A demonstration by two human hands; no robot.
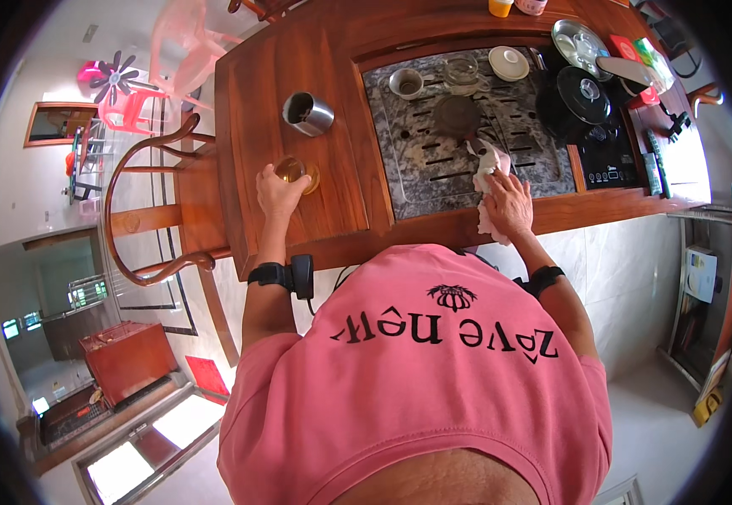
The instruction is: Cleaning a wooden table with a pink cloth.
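My left hand (280, 194) is closed around a small glass cup (290, 168) of amber liquid, over the wooden tabletop left of the tea tray. A brushed metal canister (318, 118) with dark contents stands just beyond it. At the front edge of the dark stone tea tray (422, 189), my right hand (510, 203) grips a crumpled white cloth (492, 165), part of which hangs over the table edge. Beyond the cloth sits a dark brown teapot (457, 116). Further back on the tray are a grey cup (406, 84), a glass vessel (460, 71) and a white lidded bowl (509, 64).
A black pot (573, 101) with a glass-knobbed lid is on an induction cooker (602, 158) at the right. Behind it, a metal bowl (574, 47) holds small cups. A curved wooden chair (151, 221) stands at the table's left side, with pink plastic chairs (179, 53) beyond.
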